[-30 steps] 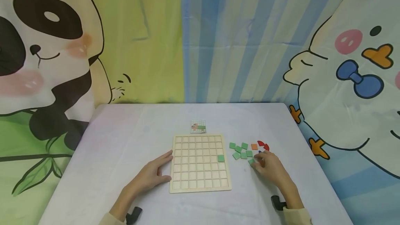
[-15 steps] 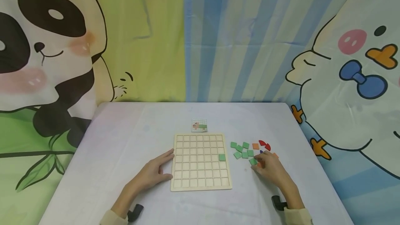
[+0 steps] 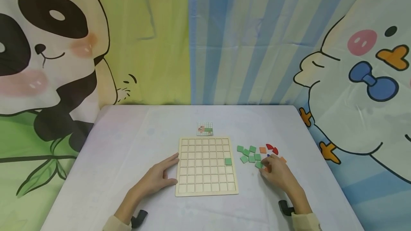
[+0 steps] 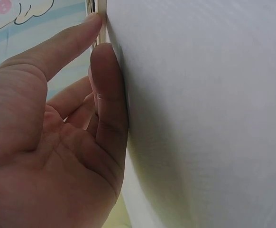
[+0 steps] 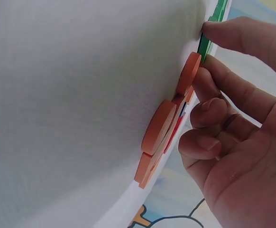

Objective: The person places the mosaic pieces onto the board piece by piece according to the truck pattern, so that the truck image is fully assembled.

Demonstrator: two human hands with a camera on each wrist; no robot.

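Note:
A wooden grid board point(image 3: 208, 194) lies flat on the table, one green square tile point(image 3: 228, 161) in a cell of its right column. Along the board's left edge rest the thumb and extended fingers of my left hand point(image 3: 157, 178); the left wrist view shows them at the board's side point(image 4: 102, 23). My right hand point(image 3: 278, 174) is at the loose pieces, thumb and index finger pinching a green square tile point(image 3: 258, 164) low on the table. In the right wrist view, orange pieces point(image 5: 159, 126) with rounded edges lie beside the curled other fingers.
Several green tiles point(image 3: 252, 159), an orange square point(image 3: 263, 150) and red curved pieces point(image 3: 269, 147) lie right of the board. A small card with a grid picture point(image 3: 204, 129) is behind it. Printed cloth point(image 3: 231, 45) hangs beyond the white table point(image 3: 154, 124).
The green tile between my right fingertips has shifted slightly left, toward the other green tiles. My left hand stays at the board's edge. The head view has tilted a little.

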